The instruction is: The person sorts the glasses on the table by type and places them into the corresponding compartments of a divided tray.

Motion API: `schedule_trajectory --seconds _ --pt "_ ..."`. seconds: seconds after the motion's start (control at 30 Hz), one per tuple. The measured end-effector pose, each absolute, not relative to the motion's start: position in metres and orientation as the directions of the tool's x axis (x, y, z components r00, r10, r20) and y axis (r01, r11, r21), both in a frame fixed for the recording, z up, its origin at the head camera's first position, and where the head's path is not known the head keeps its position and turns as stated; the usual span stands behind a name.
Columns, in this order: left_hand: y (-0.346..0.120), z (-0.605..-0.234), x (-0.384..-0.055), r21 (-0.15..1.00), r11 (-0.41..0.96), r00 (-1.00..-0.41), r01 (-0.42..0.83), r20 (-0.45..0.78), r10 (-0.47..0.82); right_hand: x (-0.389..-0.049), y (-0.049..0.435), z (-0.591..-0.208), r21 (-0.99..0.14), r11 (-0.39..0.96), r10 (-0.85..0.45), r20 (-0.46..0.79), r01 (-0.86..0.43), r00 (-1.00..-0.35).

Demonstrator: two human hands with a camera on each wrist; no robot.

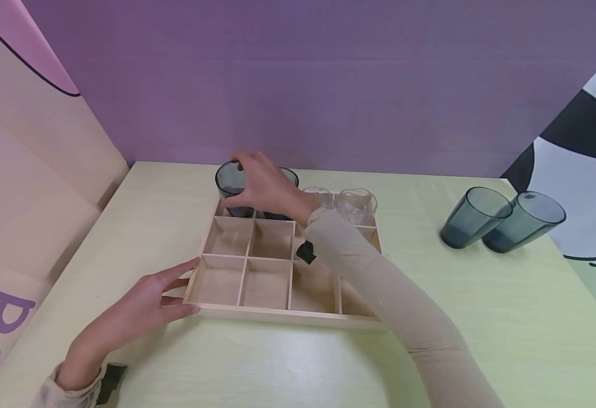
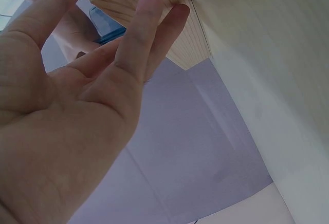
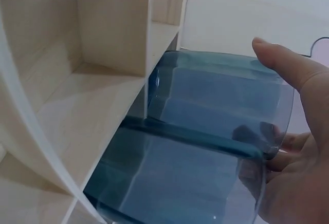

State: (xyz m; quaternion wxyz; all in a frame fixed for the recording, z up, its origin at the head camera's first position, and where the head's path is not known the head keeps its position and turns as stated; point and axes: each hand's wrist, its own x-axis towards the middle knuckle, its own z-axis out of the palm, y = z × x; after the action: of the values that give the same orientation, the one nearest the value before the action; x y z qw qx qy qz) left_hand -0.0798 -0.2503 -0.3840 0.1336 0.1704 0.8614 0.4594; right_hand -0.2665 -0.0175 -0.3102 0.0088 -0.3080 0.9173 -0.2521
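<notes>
Thumb and fingers of the right hand (image 1: pixel 269 186) grip a blue-grey glass tumbler (image 1: pixel 230 179), its base in the back-left compartment of the wooden divided box (image 1: pixel 292 319). The left hand (image 1: pixel 142 306), fingers parted, touches the box's near-left corner. Seating this tumbler seems the step; next probably calls for releasing without nudging the neighbouring tumbler (image 1: pixel 291 177).

Far forward the right arm (image 1: pixel 400 289) is stretched, the right hand (image 1: pixel 267 184) curved in a grip, while nearer in the left hand (image 1: pixel 134 309) is held with fingers (image 2: pixel 134 44) spread!
</notes>
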Motion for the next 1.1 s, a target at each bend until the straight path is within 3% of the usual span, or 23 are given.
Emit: schedule_trajectory --seconds 0.83,1.1 --pt "-0.249 -0.384 -0.083 0.822 0.542 -0.909 0.175 -0.076 0.409 -0.28 -0.022 -0.317 -0.235 0.793 -0.58 -0.007 -0.563 -0.814" --pt "-0.242 -0.388 -0.086 0.829 0.541 -0.904 0.137 -0.118 0.41 -0.276 -0.006 -0.313 -0.234 0.804 -0.568 -0.03 -0.547 -0.823"
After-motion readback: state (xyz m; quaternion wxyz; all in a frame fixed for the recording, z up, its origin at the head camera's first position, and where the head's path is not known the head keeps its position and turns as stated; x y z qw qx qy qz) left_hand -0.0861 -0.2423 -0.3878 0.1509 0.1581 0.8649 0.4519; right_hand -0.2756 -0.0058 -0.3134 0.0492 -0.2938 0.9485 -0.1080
